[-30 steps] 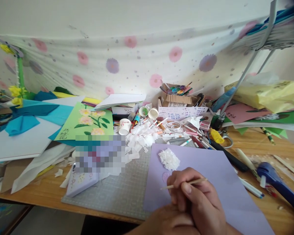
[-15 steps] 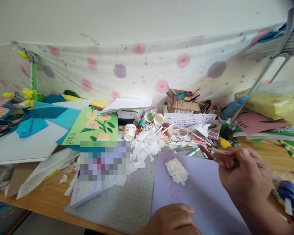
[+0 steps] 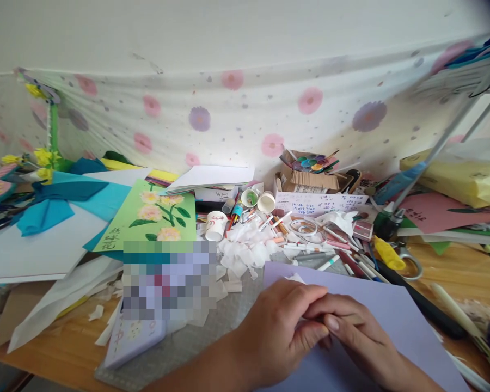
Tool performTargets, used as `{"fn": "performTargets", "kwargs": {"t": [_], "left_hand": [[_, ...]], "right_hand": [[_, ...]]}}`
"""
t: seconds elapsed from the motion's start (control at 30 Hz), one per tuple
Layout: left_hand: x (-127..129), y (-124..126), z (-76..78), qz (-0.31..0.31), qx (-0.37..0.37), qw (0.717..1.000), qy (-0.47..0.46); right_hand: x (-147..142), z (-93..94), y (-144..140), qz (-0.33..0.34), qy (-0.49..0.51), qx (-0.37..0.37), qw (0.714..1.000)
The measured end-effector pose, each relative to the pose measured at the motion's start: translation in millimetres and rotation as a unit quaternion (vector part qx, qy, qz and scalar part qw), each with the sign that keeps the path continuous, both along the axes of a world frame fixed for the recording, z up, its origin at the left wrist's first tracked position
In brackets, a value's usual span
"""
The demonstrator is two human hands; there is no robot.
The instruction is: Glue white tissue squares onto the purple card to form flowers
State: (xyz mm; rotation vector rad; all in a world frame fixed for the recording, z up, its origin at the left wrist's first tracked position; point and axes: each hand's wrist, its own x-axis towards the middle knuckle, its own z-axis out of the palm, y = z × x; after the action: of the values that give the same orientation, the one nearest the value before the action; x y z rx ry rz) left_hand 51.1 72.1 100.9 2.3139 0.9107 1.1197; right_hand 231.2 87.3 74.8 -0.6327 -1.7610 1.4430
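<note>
My left hand (image 3: 275,326) and my right hand (image 3: 357,329) meet over the sheet of purple paper (image 3: 384,305), fingertips pinched together. Whatever lies between the fingers, if anything, is hidden. Behind my left hand a small white bit of the crumpled paper cluster (image 3: 296,277) shows on the sheet; the rest of it is covered. Under the purple paper is a grey cutting mat (image 3: 228,313).
Torn white paper pieces (image 3: 245,245) lie beyond the sheet, with scattered pens and a paper cup (image 3: 216,226). At left are a green flower picture (image 3: 151,215) and a lilac box (image 3: 136,340). Scissors (image 3: 410,264) and yellow clay-like material (image 3: 389,253) sit at right.
My right hand has moved left and down to meet my left hand, which has moved up. The flat wooden stick formerly in my right hand is out of sight.
</note>
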Motion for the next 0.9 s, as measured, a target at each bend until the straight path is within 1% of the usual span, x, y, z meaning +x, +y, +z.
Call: {"fn": "performTargets", "kwargs": {"t": [0.1, 0.2, 0.4, 0.53, 0.6, 0.67, 0.73, 0.83, 0.9], "left_hand": [[0.6, 0.4, -4.6, 0.001, -0.027, 1.0, -0.004], [1.7, -0.6, -4.5, 0.025, -0.057, 0.998, -0.014], [3.6, -2.0, -5.7, 0.026, -0.127, 0.989, -0.072], [3.9, 0.0, -9.8, 0.015, -0.209, 0.973, -0.101], [1.7, 3.2, -11.6, 0.038, -0.235, 0.967, -0.091], [-4.0, 8.6, -11.3, 0.074, -0.233, 0.968, -0.052], [-13.4, 15.6, -8.9, 0.1, -0.222, 0.97, -0.001], [-28.8, 26.0, -5.0, 0.098, -0.224, 0.969, 0.035], [-34.6, 30.5, -4.4, 0.079, -0.225, 0.969, 0.058]], "right_hand": [[-2.1, -1.0, 2.2, 0.016, 0.025, 0.001, 1.0], [-2.6, -3.1, 3.8, 0.028, 0.045, 0.001, 0.999], [2.8, -11.1, 4.3, -0.002, 0.085, 0.01, 0.996], [2.6, -14.6, 5.8, -0.019, 0.103, -0.007, 0.994], [1.6, -15.3, 7.7, -0.04, 0.123, -0.015, 0.991], [1.0, -15.3, 11.0, -0.073, 0.153, -0.013, 0.985], [0.9, -15.2, 15.7, -0.124, 0.184, -0.004, 0.975], [1.6, -16.1, 24.2, -0.201, 0.199, 0.0, 0.959], [2.6, -17.9, 29.5, -0.232, 0.187, 0.002, 0.955]]}}
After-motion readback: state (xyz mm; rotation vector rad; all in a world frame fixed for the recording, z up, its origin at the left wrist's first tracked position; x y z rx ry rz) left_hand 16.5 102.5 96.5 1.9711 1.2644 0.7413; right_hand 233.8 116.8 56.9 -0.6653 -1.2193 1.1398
